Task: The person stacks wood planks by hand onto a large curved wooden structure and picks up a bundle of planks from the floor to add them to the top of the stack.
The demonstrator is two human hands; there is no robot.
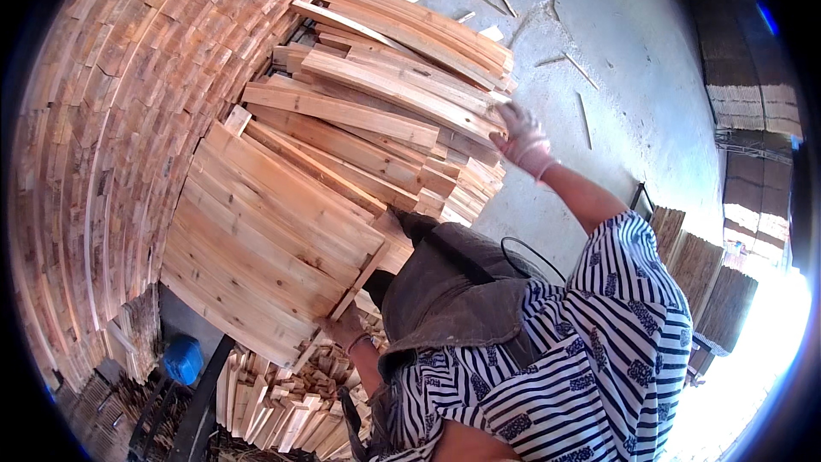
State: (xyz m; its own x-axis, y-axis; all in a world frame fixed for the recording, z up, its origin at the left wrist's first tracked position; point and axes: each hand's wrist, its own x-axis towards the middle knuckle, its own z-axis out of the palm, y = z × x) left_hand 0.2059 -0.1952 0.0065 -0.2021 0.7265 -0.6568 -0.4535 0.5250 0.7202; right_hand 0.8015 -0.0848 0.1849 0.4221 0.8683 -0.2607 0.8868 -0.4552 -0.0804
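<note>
Boards point(265, 231) lie pale and knotty.

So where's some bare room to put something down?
Bare grey floor lies between the wood slivers and brown stacks. The flat board panel is bare too, between the loose boards and offcut heap, which are both crowded.

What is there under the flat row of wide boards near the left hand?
Past the lower edge of the row of boards, cut wood pieces and a dark bar show, seemingly lower down. What lies directly beneath is covered by it.
</note>
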